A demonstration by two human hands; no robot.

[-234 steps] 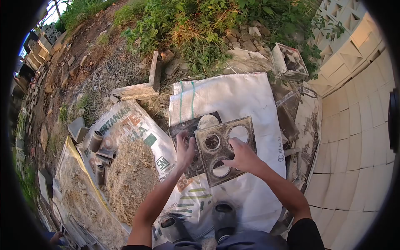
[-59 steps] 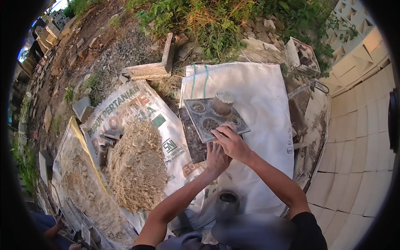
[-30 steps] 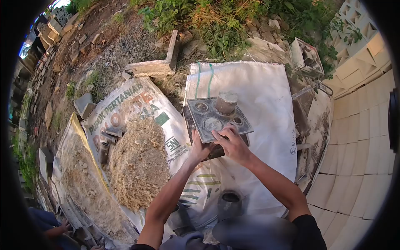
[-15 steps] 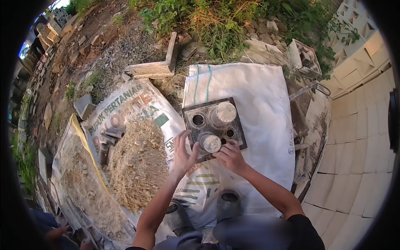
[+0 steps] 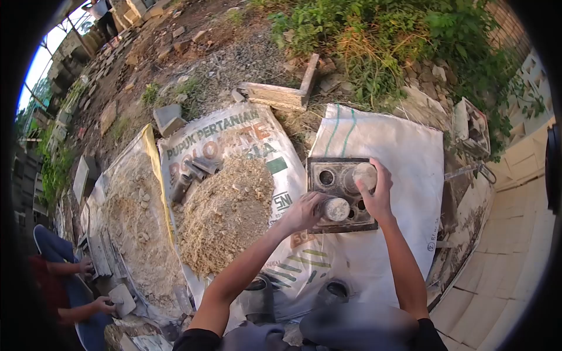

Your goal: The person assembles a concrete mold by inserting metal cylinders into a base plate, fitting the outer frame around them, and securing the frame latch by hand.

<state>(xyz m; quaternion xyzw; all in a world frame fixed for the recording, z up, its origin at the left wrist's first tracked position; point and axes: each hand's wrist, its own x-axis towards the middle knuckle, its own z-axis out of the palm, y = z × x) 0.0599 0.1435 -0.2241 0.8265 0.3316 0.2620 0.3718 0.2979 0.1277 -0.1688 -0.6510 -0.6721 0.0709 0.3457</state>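
A dark square mould (image 5: 345, 224) with round holes lies on the white sack (image 5: 404, 146). Two cylinders stand up from it, their tops covered with pale, sandy material. My left hand (image 5: 305, 212) is closed round the side of the near cylinder (image 5: 337, 209), its fingers partly hidden behind it. My right hand (image 5: 380, 190) grips the far cylinder (image 5: 365, 174), with the thumb on the near side and the fingers over the far right side.
A heap of sandy mix (image 5: 228, 216) lies on a printed sack (image 5: 216, 134) left of the mould, with dark tube pieces (image 5: 193, 175) beside it. An L-shaped wooden frame (image 5: 275, 95) is behind. At lower left, another person's hand (image 5: 105, 305) holds a flat piece (image 5: 122, 299).
My right hand has moved from the mould's near right part up to the far cylinder. My left hand has closed on the near cylinder. The view has turned left, and the co-worker shows more.
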